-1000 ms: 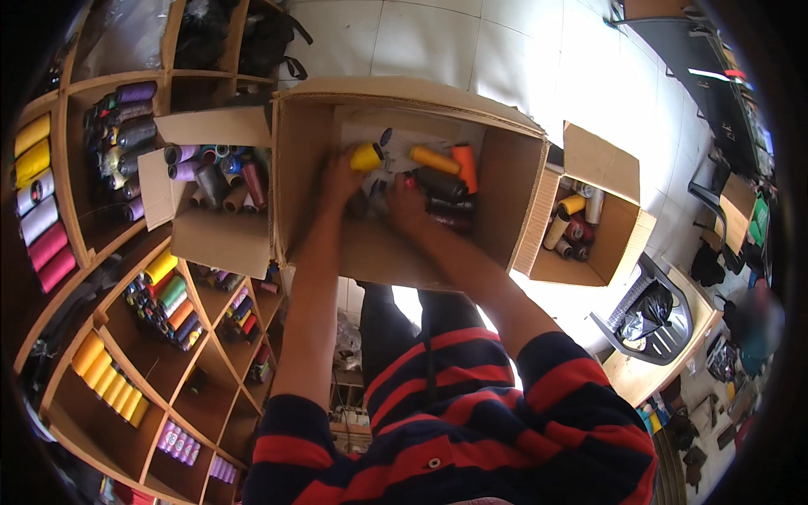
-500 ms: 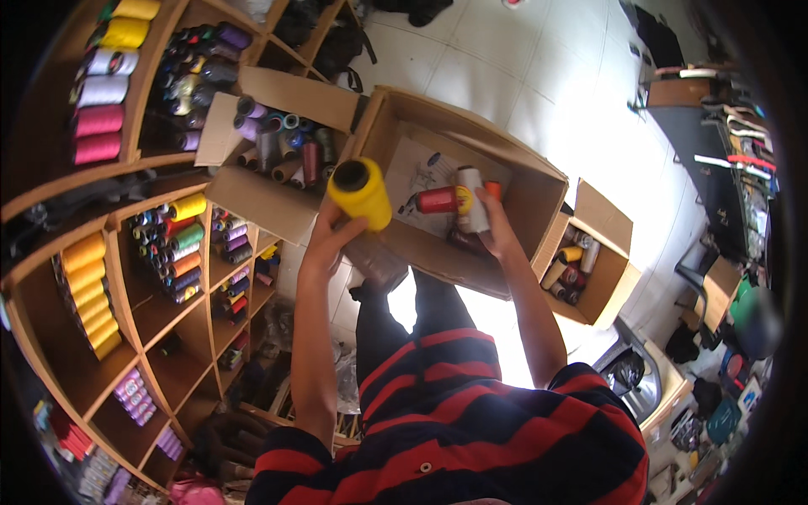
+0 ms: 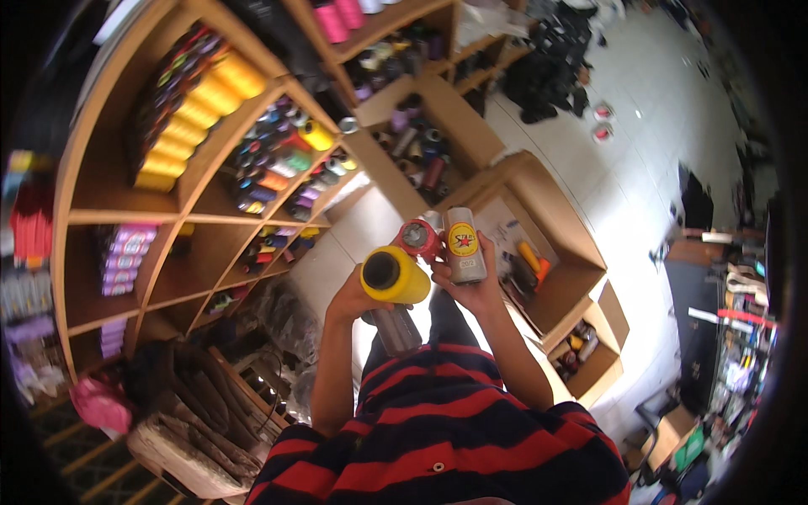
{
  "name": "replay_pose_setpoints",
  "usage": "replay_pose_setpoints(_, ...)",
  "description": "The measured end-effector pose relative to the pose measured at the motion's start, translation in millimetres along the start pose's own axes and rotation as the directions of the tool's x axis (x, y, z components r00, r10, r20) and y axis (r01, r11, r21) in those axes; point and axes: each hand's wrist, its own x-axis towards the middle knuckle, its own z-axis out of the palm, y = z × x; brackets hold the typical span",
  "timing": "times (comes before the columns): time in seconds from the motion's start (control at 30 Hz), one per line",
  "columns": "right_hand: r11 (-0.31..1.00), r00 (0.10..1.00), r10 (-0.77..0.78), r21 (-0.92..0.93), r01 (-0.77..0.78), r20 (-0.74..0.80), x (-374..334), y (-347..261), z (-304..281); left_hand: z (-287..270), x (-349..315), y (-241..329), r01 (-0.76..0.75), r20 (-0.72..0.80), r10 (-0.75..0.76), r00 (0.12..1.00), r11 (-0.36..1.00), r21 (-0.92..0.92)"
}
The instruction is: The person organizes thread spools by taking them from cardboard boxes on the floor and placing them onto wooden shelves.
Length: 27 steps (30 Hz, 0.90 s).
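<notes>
HELD
- Left hand [image 3: 347,295]: fingers closed round a yellow thread cone [image 3: 407,279], dark hollow end toward the viewer. A grey-brown thread cone [image 3: 397,331] sits beneath the same hand.
- Right hand [image 3: 480,292]: fingers wrapped on a pale grey thread cone [image 3: 460,220], round yellow label outward.
- Red thread cone [image 3: 425,241]: between the two hands, end-on, at the fingers; which hand bears its weight cannot be told.

STORED
- Large carton [image 3: 566,246], 3 o'clock: an orange-yellow thread cone [image 3: 528,256], an orange-red thread cone [image 3: 543,273] and dark cones inside.
- Flapped carton [image 3: 471,122], 12 o'clock: mixed cones, lilac, grey and dark red.
- Small carton [image 3: 608,376], 4 o'clock: mixed cones.
- Wooden shelving [image 3: 184,210], 8 to 11 o'clock: yellow-orange cones [image 3: 192,126] in a row at 10 o'clock, lilac spools [image 3: 130,257] stacked at 9 o'clock.

STATUS
- Judged part-way: four cones gathered in the hands, well apart from the shelving and not set down; the large carton is not cleared of cones.

OBSCURED
- Grey-brown cone: upper part covered by hand and yellow cone; its grip unclear.
- Large carton: near corner hidden behind the right hand; dark cones uncountable.
- Shelving: outer cubbies blurred, cut by the dark lens rim.
</notes>
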Motion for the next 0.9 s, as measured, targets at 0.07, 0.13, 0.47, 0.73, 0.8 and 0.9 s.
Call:
replay_pose_setpoints(0.07,0.992,0.993,0.111,-0.06,-0.108,0.039,13,28,15,-19,-32,13,-0.088,-0.034,0.093,0.995,0.987,0.132)
replay_pose_setpoints(0.13,0.969,0.973,0.227,-0.114,-0.22,0.048,21,59,33,-33,-61,26,-0.088,-0.1,0.115,0.988,0.965,0.245)
replay_pose_setpoints(0.47,0.695,0.868,0.443,-0.524,-0.492,-0.227,87,214,64,-105,-222,34,-0.333,-0.407,0.381,0.83,0.924,0.186)
replay_pose_setpoints(0.73,0.334,0.844,0.442,-0.818,-0.469,-0.303,144,304,65,-148,-301,17,-0.633,-0.659,0.417,0.626,0.765,-0.117)
replay_pose_setpoints(0.8,0.346,0.864,0.435,-0.84,-0.419,-0.252,168,314,50,-163,-304,13,-0.68,-0.712,0.468,0.524,0.733,-0.02)
replay_pose_setpoints(0.9,0.237,0.936,0.342,-0.956,-0.172,-0.083,212,333,32,-191,-306,12,-0.684,-0.737,0.507,0.448,0.725,0.083)
